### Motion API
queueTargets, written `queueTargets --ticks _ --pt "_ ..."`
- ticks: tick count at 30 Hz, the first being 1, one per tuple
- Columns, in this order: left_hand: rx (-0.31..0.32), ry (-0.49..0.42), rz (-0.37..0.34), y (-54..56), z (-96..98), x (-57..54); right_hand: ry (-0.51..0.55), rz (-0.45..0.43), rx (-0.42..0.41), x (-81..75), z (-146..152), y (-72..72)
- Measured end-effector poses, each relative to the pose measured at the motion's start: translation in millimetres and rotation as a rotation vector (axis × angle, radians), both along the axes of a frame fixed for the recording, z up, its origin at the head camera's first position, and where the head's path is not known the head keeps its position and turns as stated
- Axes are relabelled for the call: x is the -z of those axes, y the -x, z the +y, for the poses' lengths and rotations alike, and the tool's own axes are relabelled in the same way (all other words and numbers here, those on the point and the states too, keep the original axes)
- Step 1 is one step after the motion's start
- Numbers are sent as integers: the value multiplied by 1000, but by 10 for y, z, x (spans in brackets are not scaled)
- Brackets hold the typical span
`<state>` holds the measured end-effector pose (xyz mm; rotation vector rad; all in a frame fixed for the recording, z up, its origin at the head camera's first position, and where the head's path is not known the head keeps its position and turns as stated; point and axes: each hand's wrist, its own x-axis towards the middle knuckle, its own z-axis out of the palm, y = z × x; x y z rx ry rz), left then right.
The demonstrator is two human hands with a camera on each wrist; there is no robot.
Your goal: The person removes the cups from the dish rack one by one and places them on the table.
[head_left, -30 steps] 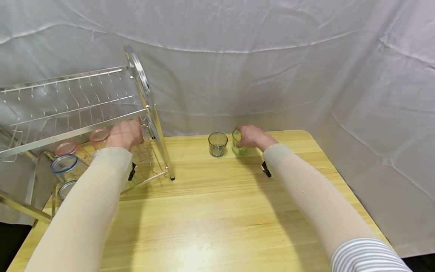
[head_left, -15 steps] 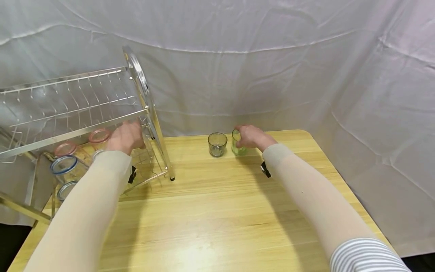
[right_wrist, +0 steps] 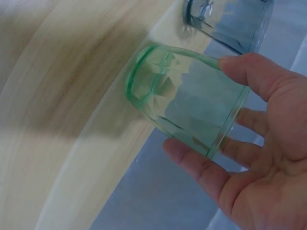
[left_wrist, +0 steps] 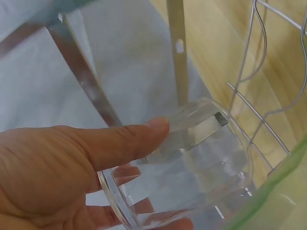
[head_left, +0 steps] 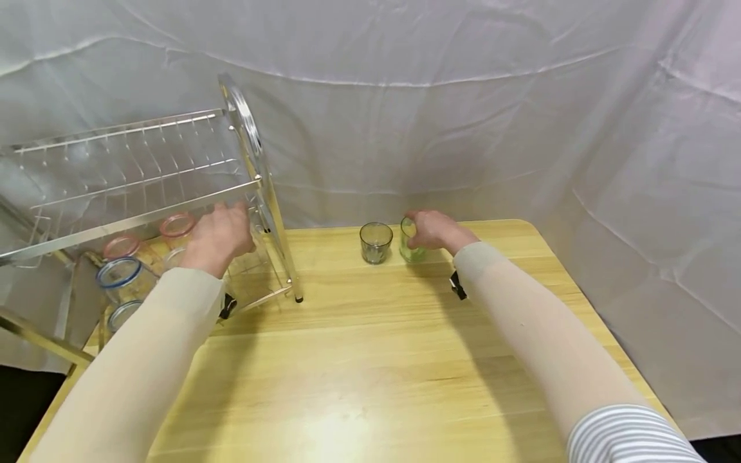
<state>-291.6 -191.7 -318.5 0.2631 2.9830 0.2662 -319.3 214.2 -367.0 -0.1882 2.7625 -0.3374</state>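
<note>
Inside the lower tier of the metal dish rack (head_left: pixel 280 238), my left hand (head_left: pixel 217 238) grips a clear glass (left_wrist: pixel 206 158), thumb on one side and fingers on the other. In the left wrist view the glass lies tilted, its rim towards the palm. My right hand (head_left: pixel 434 230) holds a green glass (right_wrist: pixel 187 100) near its rim, thumb and fingers on opposite sides. The green glass is upright on the wooden table (head_left: pixel 347 360). Just left of it stands a grey glass (head_left: pixel 375 243), which no hand touches.
Left of my left hand the rack holds a blue-rimmed glass (head_left: pixel 118 273) and two red-rimmed glasses, one a red-rimmed glass (head_left: pixel 177 225) at the back. A green-edged thing (left_wrist: pixel 278 196) cuts into the left wrist view. Grey cloth (head_left: pixel 405 141) hangs behind the table.
The head view has shifted slightly. My left hand has come a little towards me relative to the rack. My right hand stays on the green glass.
</note>
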Motion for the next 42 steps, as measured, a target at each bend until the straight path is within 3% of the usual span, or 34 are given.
queueTargets --ticks 6,11,24,37,42 --pt "23 41 36 -147 115 -77 8 -9 9 -12 24 6" --pt "0 50 -2 -235 188 -131 17 6 8 -10 43 -5" --pt "20 3 -62 -421 256 -193 29 19 20 44 104 -6" --pt "56 29 -75 -628 323 -314 -4 143 12 50 167 -171" --pt "88 27 -42 -744 322 -352 16 212 11 56 150 -251"
